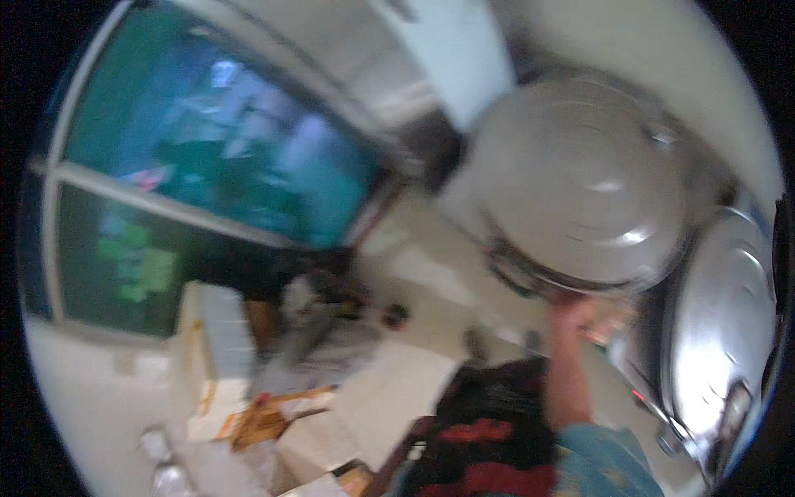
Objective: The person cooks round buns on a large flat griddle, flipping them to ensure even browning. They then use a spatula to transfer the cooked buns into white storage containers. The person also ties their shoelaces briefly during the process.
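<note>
A large round metal lid or pot cover [577, 180], blurred, fills the upper right. My right hand [571, 304] is at its near edge, the bare forearm rising from a patterned teal sleeve; the lid hides the fingers, so their hold is unclear. Just right of the hand lies a small pinkish thing [605, 320], too blurred to name. My left hand is out of view. Below the arm shows dark cloth with red bands [490, 435] on my body.
Another shiny round metal vessel or lid [720, 323] stands at the far right. White foam boxes [217, 348] and an opened cardboard box [267, 422] lie at lower left. Behind them is a framed glass panel [248, 149] with teal and blue things behind it.
</note>
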The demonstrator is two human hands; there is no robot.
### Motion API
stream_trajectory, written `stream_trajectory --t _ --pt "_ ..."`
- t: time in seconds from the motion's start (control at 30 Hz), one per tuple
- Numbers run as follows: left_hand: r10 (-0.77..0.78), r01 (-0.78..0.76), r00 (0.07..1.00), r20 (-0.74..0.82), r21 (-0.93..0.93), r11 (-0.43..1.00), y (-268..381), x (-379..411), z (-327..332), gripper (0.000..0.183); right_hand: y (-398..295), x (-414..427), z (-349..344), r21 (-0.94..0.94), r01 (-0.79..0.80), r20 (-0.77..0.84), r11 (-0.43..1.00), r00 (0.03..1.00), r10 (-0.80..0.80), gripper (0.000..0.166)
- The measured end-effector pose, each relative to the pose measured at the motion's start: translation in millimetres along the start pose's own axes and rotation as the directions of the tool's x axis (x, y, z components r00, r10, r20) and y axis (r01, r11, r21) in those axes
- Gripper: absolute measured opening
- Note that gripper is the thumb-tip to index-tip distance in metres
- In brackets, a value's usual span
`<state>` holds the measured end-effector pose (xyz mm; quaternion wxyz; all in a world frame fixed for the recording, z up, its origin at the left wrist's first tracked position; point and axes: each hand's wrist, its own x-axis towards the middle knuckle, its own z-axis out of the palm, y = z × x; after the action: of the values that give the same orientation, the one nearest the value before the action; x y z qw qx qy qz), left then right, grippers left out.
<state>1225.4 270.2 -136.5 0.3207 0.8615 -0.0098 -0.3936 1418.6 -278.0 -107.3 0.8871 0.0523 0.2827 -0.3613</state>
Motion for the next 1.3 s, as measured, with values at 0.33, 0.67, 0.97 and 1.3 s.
stream_trajectory --t 0.33,0.67,0.97,1.3 --pt "0.164 -0.155 0.985 0.061 -0.128 0.98 3 176 -99 0.03 -36 -35 30 -0.332 0.083 -0.147 0.94 0.98 -0.138 0.057" --pt "0.511 -0.491 0.83 0.224 -0.143 0.859 -11 227 -220 0.023 38 -77 35 -0.339 0.409 0.182 0.847 0.912 -0.368 0.044" --pt "-0.014 0.01 0.972 0.234 0.019 1.0 0 226 -212 0.025 22 -267 -10 -0.955 -0.288 -0.293 -0.07 0.952 0.082 0.045" --pt "0.646 -0.789 0.613 0.455 0.396 0.47 76 105 -20 0.015 -223 -328 161 -0.863 0.214 0.338 -0.457 0.918 -0.208 0.025"
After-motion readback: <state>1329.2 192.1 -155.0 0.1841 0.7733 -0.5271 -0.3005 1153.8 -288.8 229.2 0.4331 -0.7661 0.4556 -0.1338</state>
